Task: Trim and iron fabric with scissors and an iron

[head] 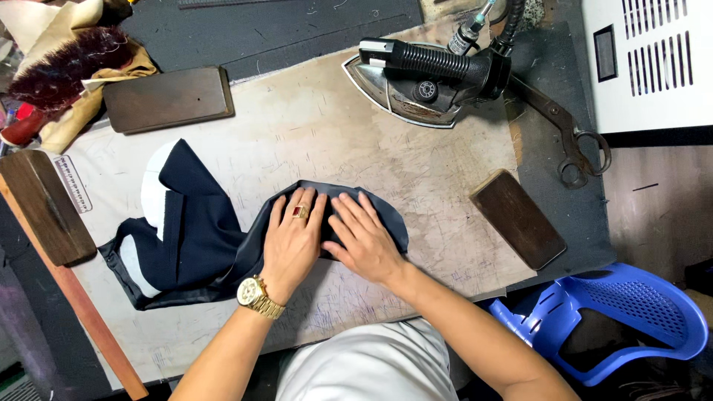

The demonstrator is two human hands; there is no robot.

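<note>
Navy cloth (200,238) (white-lined) — flattened under hands

Gold wristwatch (256,295), red-stoned ring (299,212), white shirt (371,364)

Perhaps a small dark rectangular screen (605,53) on the white machine (653,82).

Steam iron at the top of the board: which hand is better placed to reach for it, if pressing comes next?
Probably the right hand. The steam iron rests up and to the right of the dark fabric piece, on that hand's side. The left hand, with ring and watch, lies flat nearer the fabric's bulk.
</note>
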